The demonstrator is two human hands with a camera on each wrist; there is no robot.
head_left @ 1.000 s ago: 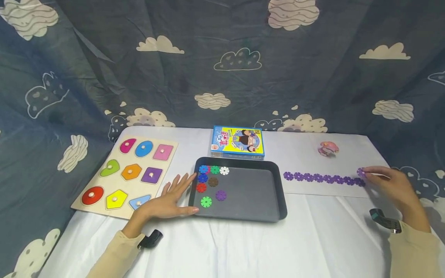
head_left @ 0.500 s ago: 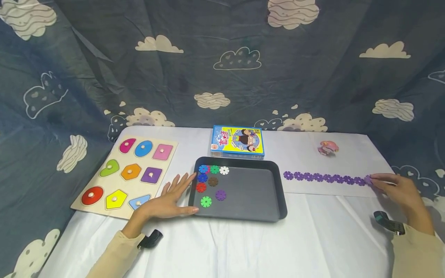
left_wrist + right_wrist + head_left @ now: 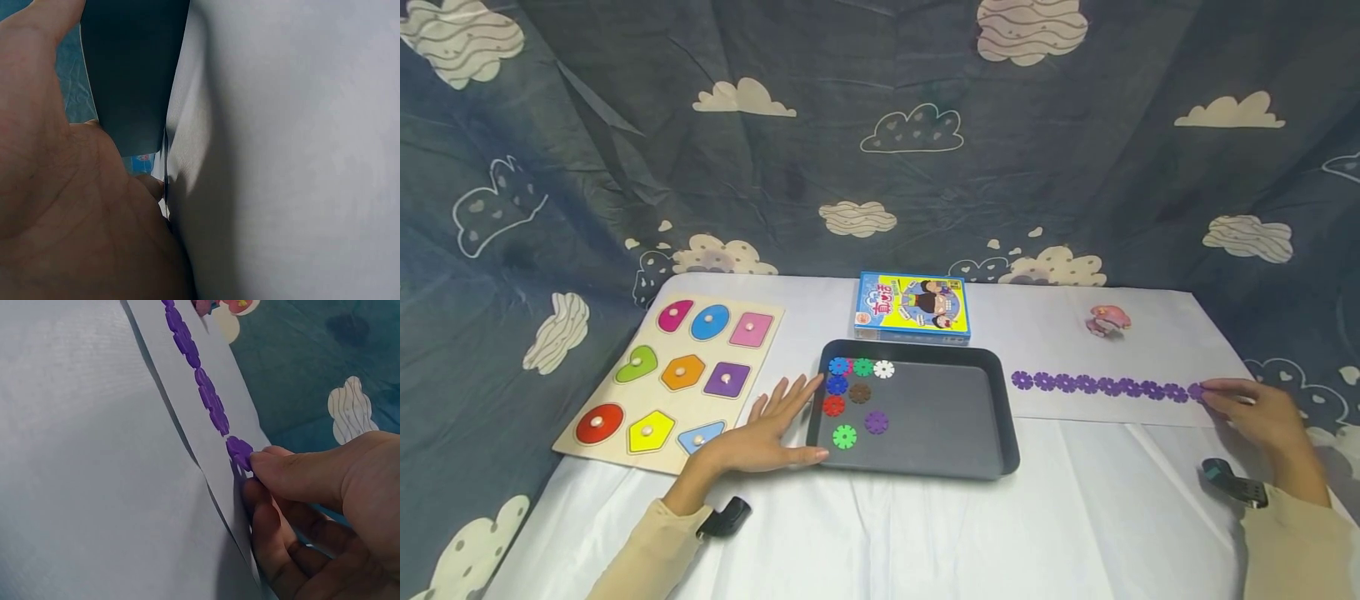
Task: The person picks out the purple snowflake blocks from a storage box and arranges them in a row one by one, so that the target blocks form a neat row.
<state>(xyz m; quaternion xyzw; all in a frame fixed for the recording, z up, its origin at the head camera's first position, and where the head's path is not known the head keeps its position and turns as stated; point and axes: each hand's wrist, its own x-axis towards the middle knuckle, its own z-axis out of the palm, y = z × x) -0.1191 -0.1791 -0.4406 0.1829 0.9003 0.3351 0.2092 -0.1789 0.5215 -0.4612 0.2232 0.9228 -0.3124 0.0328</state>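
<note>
Thumb and fingers of my right hand (image 3: 1262, 417) pinch a purple notched plastic disc (image 3: 239, 453) at the right end of a row of purple discs (image 3: 1108, 386). The row runs roughly straight along the front of a white sheet (image 3: 1037, 333). In the right wrist view the held disc is tilted, close to the row's last piece. With fingers spread and straight, my left hand (image 3: 760, 437) touches the left side of a dark grey tray (image 3: 940, 425). Several loose notched discs lie in the tray's left part, among them a purple one (image 3: 876, 422) and a light green one (image 3: 845, 437).
Behind the tray lies a blue and yellow card-game box (image 3: 912, 308). A wooden knob puzzle board (image 3: 700, 333) with coloured shapes is on the left. A small pink toy (image 3: 1108, 320) stands behind the row. Cloud-patterned cloth (image 3: 917, 75) hangs around the table.
My right hand has moved slightly right and down, bringing the purple disc from above the row's end to its right end. My left hand has stayed at the tray.
</note>
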